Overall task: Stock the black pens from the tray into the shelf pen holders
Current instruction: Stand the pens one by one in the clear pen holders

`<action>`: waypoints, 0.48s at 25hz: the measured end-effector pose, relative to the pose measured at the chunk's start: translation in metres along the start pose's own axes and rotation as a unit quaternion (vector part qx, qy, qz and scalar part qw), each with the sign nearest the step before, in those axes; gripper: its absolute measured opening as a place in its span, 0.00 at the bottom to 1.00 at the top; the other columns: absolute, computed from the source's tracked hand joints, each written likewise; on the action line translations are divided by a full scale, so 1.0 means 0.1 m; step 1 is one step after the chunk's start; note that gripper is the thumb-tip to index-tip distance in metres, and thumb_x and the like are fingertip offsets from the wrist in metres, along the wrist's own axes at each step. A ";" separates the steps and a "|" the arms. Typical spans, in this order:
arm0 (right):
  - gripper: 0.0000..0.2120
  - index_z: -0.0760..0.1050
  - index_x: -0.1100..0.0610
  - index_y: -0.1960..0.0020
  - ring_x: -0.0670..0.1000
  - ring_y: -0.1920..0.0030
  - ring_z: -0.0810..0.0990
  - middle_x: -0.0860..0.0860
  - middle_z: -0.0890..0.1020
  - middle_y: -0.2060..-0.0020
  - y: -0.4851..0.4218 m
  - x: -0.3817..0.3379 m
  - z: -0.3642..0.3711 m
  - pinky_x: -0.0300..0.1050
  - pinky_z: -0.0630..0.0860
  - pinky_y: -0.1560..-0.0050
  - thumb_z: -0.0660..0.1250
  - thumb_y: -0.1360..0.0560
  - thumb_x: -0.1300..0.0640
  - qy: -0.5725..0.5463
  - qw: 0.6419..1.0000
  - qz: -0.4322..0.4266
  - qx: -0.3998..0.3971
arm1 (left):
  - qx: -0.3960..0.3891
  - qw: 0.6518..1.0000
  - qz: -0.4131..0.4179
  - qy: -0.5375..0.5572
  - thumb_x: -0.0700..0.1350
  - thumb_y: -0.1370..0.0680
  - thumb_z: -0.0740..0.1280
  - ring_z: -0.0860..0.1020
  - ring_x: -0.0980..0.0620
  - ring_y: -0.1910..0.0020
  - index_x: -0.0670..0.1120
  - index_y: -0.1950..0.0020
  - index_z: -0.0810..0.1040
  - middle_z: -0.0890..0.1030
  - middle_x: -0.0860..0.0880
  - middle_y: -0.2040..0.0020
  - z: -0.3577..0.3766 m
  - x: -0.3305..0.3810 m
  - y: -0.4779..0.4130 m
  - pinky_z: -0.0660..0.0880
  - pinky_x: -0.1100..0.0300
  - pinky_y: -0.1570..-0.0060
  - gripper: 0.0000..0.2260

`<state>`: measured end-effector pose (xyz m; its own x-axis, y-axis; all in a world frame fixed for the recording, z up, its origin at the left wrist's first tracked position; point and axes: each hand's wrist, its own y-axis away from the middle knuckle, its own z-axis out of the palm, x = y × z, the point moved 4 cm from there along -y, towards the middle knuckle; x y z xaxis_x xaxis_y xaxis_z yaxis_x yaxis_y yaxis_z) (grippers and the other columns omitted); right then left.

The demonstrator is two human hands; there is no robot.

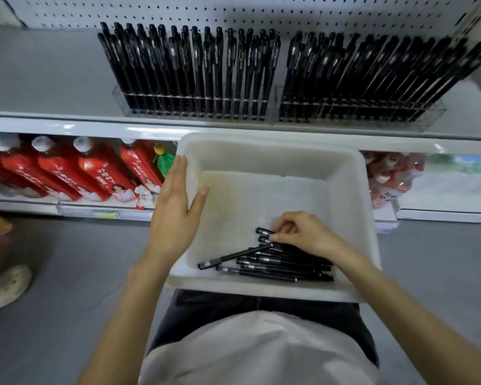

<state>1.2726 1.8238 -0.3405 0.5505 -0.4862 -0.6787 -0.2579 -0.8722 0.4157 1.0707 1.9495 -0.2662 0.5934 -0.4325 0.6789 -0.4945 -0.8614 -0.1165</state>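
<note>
Lying in a loose pile along the near edge of the white plastic tray (261,291), the slim black capped pens (283,266) run mostly left to right, with one slanting toward the near left corner. The right hand (308,234) curls over the pile's far side, fingertips pinching pens there. The left hand (175,215), fingers straight and together, presses flat on the tray's left rim. Farther back, two clear plastic pen holders (195,107) at the grey shelf's (53,79) front edge hold upright rows of black pens (189,68).
</note>
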 end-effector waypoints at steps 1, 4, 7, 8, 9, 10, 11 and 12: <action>0.08 0.79 0.54 0.56 0.40 0.66 0.75 0.45 0.79 0.67 -0.03 0.00 0.04 0.39 0.73 0.56 0.75 0.31 0.52 -0.003 1.000 0.006 0.006 | 0.000 1.000 -0.003 0.001 0.50 0.20 0.58 0.51 0.57 0.25 0.46 0.23 0.52 0.53 0.52 0.23 0.00 0.00 0.01 0.49 0.64 0.30 0.28; 0.08 0.79 0.54 0.58 0.42 0.65 0.76 0.45 0.79 0.67 -0.10 -0.03 0.09 0.37 0.72 0.59 0.75 0.32 0.51 -0.017 0.999 0.021 0.024 | 0.005 1.000 -0.003 -0.018 0.51 0.20 0.58 0.51 0.58 0.25 0.47 0.23 0.52 0.52 0.53 0.23 0.02 -0.01 0.03 0.50 0.65 0.32 0.27; 0.11 0.78 0.53 0.59 0.41 0.65 0.76 0.44 0.78 0.67 -0.12 -0.07 0.12 0.38 0.72 0.58 0.76 0.33 0.49 -0.022 0.999 0.024 0.025 | 0.008 0.999 -0.002 -0.039 0.51 0.20 0.58 0.51 0.58 0.25 0.47 0.23 0.52 0.52 0.54 0.23 0.04 -0.02 0.03 0.51 0.64 0.32 0.27; 0.12 0.77 0.53 0.59 0.42 0.64 0.76 0.44 0.78 0.67 -0.12 -0.08 0.13 0.39 0.73 0.57 0.76 0.33 0.48 -0.021 0.999 0.024 0.026 | 0.009 0.999 -0.002 -0.041 0.51 0.19 0.58 0.51 0.58 0.26 0.47 0.23 0.52 0.52 0.54 0.23 0.04 -0.01 0.03 0.51 0.64 0.33 0.27; 0.12 0.76 0.52 0.59 0.42 0.64 0.76 0.43 0.78 0.67 -0.13 -0.10 0.14 0.40 0.73 0.57 0.76 0.33 0.48 -0.012 0.999 0.023 0.028 | 0.009 0.999 -0.002 -0.043 0.51 0.19 0.58 0.51 0.58 0.25 0.47 0.23 0.52 0.52 0.53 0.23 0.04 -0.01 0.03 0.51 0.64 0.33 0.27; 0.13 0.75 0.52 0.59 0.43 0.64 0.76 0.43 0.77 0.67 -0.14 -0.12 0.15 0.42 0.73 0.57 0.76 0.33 0.48 0.003 0.999 0.024 0.033 | 0.010 0.999 -0.001 -0.046 0.50 0.20 0.58 0.51 0.57 0.25 0.46 0.23 0.53 0.52 0.53 0.23 0.04 -0.01 0.03 0.51 0.65 0.33 0.27; 0.12 0.74 0.52 0.59 0.45 0.63 0.77 0.43 0.77 0.67 -0.15 -0.13 0.16 0.43 0.73 0.57 0.76 0.33 0.48 0.018 0.999 0.024 0.038 | 0.011 0.999 -0.001 -0.049 0.50 0.20 0.58 0.51 0.57 0.25 0.46 0.23 0.53 0.52 0.53 0.23 0.04 -0.01 0.02 0.51 0.65 0.33 0.27; 0.12 0.74 0.52 0.60 0.46 0.62 0.77 0.43 0.77 0.67 -0.17 -0.15 0.16 0.44 0.73 0.57 0.76 0.33 0.49 0.029 0.998 0.026 0.043 | 0.012 0.999 0.000 -0.051 0.50 0.20 0.58 0.51 0.57 0.25 0.46 0.23 0.53 0.52 0.53 0.23 0.04 -0.01 0.02 0.51 0.64 0.33 0.27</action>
<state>1.2559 1.8448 -0.3475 0.5788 -0.5286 -0.6209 -0.3529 -0.8488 0.3938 1.0718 1.9470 -0.2704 0.6562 -0.4559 0.6013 -0.4798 -0.8671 -0.1339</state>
